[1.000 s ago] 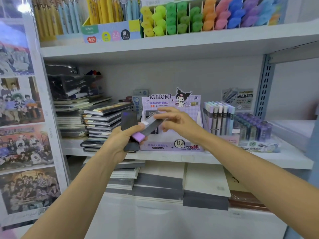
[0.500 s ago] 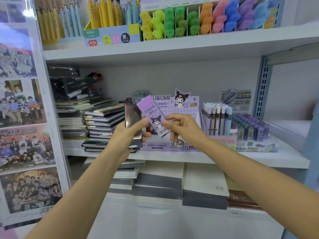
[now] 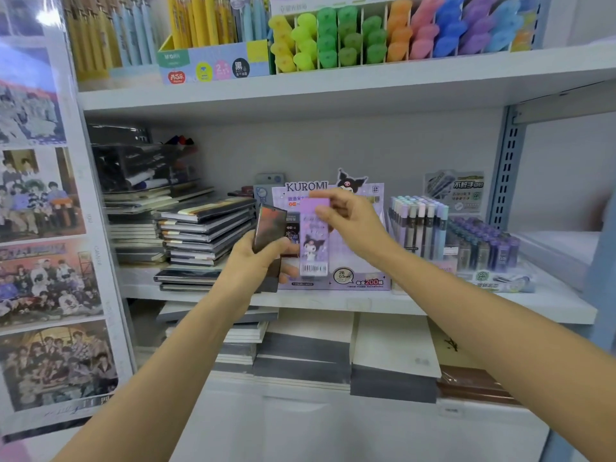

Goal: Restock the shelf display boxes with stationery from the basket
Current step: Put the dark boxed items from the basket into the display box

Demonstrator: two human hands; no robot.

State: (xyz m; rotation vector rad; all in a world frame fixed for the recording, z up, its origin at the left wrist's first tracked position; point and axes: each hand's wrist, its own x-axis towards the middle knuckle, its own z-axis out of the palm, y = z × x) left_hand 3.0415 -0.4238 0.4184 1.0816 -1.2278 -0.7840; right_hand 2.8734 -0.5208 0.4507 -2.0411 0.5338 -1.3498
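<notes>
A purple Kuromi display box (image 3: 360, 281) stands on the middle shelf. In front of it my right hand (image 3: 350, 221) pinches the top of a flat purple Kuromi lead pack (image 3: 313, 241), held upright with its barcode at the bottom. My left hand (image 3: 256, 261) grips a stack of dark lead packs (image 3: 268, 228) just left of the purple pack. The inside of the display box is hidden behind my hands. No basket is in view.
Stacked notebooks (image 3: 206, 235) lie left of the box. Pastel lead tubes (image 3: 416, 225) and purple ones (image 3: 483, 245) stand to its right. Pens (image 3: 200, 21) and coloured highlighters (image 3: 383, 35) fill the upper shelf. A poster panel (image 3: 43, 228) lines the left side.
The purple pack went from lying flat between both hands to upright. My right hand shifted from its lower end to its top and carried it rightward, in front of the display box.
</notes>
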